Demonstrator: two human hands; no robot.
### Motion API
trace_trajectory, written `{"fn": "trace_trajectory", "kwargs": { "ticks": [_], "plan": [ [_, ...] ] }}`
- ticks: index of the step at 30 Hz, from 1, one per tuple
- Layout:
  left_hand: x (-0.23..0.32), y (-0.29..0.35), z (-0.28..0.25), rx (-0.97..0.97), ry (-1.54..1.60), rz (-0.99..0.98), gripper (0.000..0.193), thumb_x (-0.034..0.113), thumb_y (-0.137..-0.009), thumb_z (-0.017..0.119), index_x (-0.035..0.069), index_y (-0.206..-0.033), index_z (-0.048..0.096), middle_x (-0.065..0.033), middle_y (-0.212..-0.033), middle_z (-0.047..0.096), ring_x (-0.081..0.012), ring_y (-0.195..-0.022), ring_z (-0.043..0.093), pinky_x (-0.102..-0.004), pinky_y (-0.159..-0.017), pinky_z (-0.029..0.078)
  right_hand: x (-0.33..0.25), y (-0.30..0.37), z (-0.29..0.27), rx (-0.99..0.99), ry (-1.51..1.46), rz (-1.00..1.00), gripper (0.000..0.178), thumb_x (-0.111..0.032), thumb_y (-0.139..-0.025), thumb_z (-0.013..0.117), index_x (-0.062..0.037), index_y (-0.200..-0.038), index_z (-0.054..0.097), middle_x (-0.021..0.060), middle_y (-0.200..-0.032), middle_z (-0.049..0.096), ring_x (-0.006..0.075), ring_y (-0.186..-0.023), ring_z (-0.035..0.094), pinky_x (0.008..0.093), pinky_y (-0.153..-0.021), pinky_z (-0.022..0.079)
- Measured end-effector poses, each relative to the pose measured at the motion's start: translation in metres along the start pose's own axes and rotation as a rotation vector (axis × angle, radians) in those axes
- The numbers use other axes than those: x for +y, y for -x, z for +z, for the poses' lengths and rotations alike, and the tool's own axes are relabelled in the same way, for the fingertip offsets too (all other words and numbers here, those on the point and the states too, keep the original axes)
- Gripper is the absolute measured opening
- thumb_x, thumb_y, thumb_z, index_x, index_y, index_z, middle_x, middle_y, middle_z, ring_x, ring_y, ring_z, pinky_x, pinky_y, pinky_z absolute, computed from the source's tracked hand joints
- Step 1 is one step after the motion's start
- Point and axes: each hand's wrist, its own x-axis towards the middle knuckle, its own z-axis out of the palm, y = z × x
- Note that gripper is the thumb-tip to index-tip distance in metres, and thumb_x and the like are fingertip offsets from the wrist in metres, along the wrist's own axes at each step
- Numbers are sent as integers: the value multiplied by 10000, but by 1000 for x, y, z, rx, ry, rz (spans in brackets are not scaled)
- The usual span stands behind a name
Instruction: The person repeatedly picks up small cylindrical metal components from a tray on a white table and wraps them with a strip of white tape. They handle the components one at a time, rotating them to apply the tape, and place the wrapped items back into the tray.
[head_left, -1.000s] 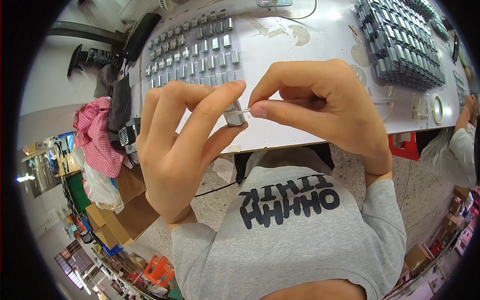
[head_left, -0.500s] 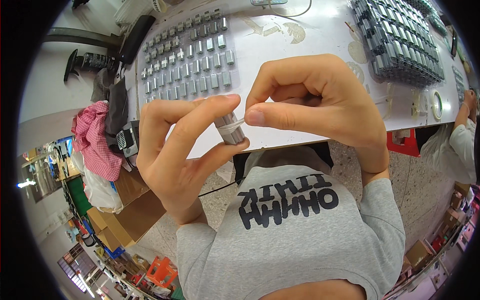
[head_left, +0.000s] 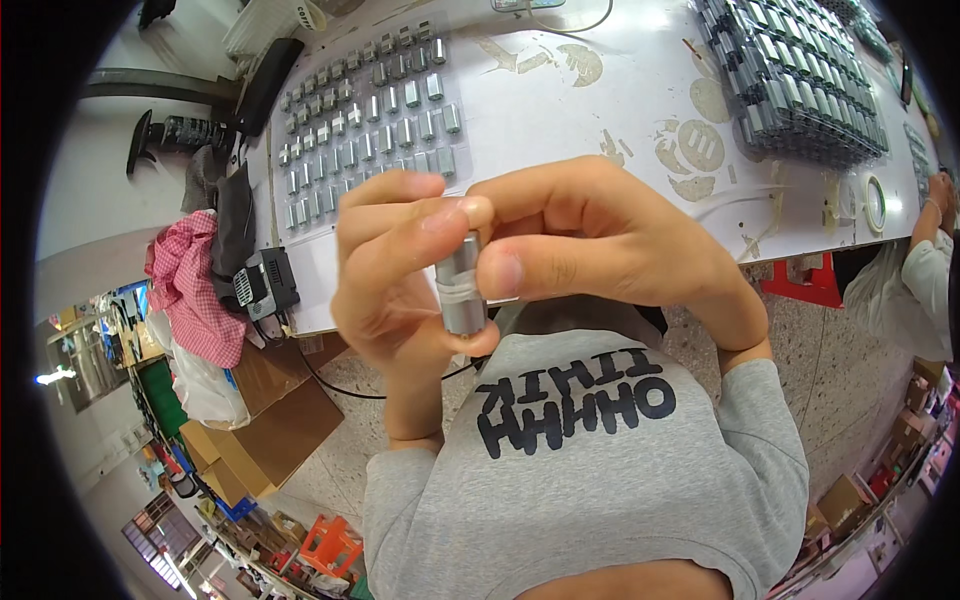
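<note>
A silvery metal piece (head_left: 464, 318) with rounded sides stands upright between the fingers of my left hand (head_left: 392, 275). The thumb supports its lower end while the fingertips bear on its upper end. Around its middle runs a white strand (head_left: 459, 292), wound in more than one turn. My right hand (head_left: 625, 250) is closed close against the piece, thumb by its right side and index finger bent above. The strand runs toward the right thumb; its end is hidden under the fingertips.
Rows of similar metal pieces (head_left: 405, 132) stand in a clear tray at the table's far left. Stacked trays (head_left: 800, 90) of pieces fill the far right. A tape roll (head_left: 875, 208) lies near the right edge, beside another person's hand (head_left: 938, 195). Cardboard boxes (head_left: 265, 435) sit left below the table.
The metal piece has turned more upright. My left hand has moved right, and my right hand has come down against the piece. The strand, stretched out earlier, now lies around it.
</note>
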Motion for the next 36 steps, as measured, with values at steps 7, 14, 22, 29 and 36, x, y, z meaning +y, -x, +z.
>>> {"fn": "trace_trajectory", "kwargs": {
  "ticks": [7,14,22,29,36],
  "plan": [
    [-4,4,19,51,-128,-44,512,424,-836,458,16,-1146,481,-164,-1117,524,-283,-1067,460,-364,-862,372,7,5,4,164,18,-168,219,-195,-815,591,23,-821,611,-3,-634,555,23,-585,468,179,-479,356],
    [12,-19,4,-172,-356,36,461,78,-611,728,46,-1046,578,-95,-978,584,-214,-892,544,-274,-737,443,4,5,-9,268,460,-213,255,-199,-798,600,4,-643,584,-14,-509,480,18,-475,387,187,-416,280],
    [16,-23,-4,-93,-224,-99,454,77,-547,767,50,-958,578,-84,-906,589,-176,-826,556,-255,-615,464,-14,13,-15,192,274,-29,139,-133,-799,590,-1,-760,577,-16,-630,519,23,-513,428,165,-451,320],
    [16,-24,-5,-162,-163,-99,472,62,-531,777,35,-950,563,-91,-906,569,-173,-823,551,-256,-650,475,-15,13,-12,168,343,-76,84,-75,-779,601,6,-780,578,-14,-660,533,18,-583,443,163,-500,301],
    [21,-19,7,-96,72,-318,487,27,-556,761,25,-988,537,-83,-999,475,-140,-848,538,-242,-699,506,-16,15,-12,191,290,-89,94,-86,-771,612,0,-772,573,-14,-657,528,12,-570,427,157,-488,276]
  ]
}}
